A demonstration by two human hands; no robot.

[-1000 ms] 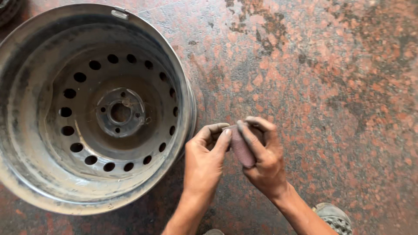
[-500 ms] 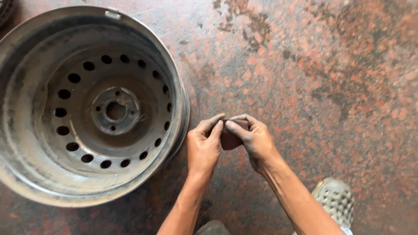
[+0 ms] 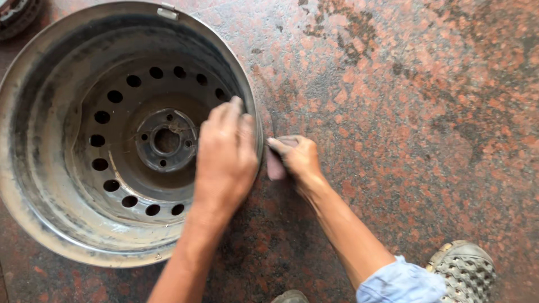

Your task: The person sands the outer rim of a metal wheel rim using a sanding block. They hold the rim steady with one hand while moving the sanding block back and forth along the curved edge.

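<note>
My left hand (image 3: 224, 151) lies palm down over the near edge of the steel wheel rim (image 3: 67, 90), fingers spread a little and curled over the lip, resting on it rather than clamped; I cannot tell how hard it presses. My right hand (image 3: 297, 159) sits just outside that same edge, fingers pinched closed on a small folded piece of reddish abrasive paper (image 3: 275, 167), which is pushed up against the outer wall of the rim right beside my left palm. The rim lies flat on the mottled red stone floor (image 3: 426, 112), open side up, stretching away to the left of both hands, with its ring of round holes and the hub (image 3: 167, 140) just beyond my left fingertips. I judge it heavy and stiff, a thing that will not flex and will slide or rock only if shoved, so the lip under my left hand is the sensible place to steady it; the edge looks thin and worn, so a flat palm seems safer than a tight grasp. The paper I take to be light, limp and easily creased, best kept folded and held between thumb and fingers near its middle. A small metal clip (image 3: 167, 11) sits on the far lip, and my grey perforated shoe (image 3: 463, 272) is behind my right forearm.
</note>
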